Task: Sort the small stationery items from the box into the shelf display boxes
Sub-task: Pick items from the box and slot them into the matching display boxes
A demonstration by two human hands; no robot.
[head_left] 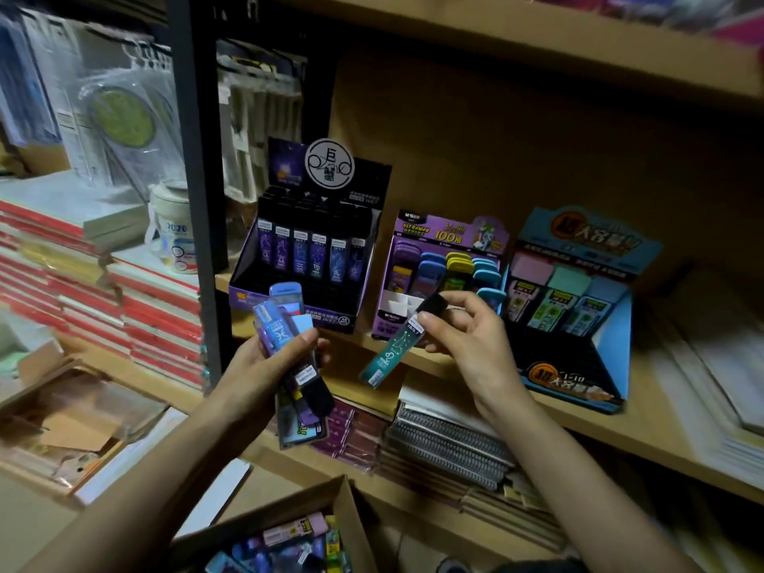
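the left hand [256, 366] grips a bundle of lead cases [275, 326], fingers curled round them, above the cardboard box [359, 529] that holds more cases. behind stands the dark display box [248, 295]. the right hand [471, 341] pinches one teal case [390, 351] near its black cap, before the purple display box [446, 235] on the shelf [645, 423].

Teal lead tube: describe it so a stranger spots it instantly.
Three display boxes stand on the wooden shelf. Before the middle purple one, the right hand pinches a slim lead tube. Only it is teal; the left hand's bundle is mostly blue-purple.
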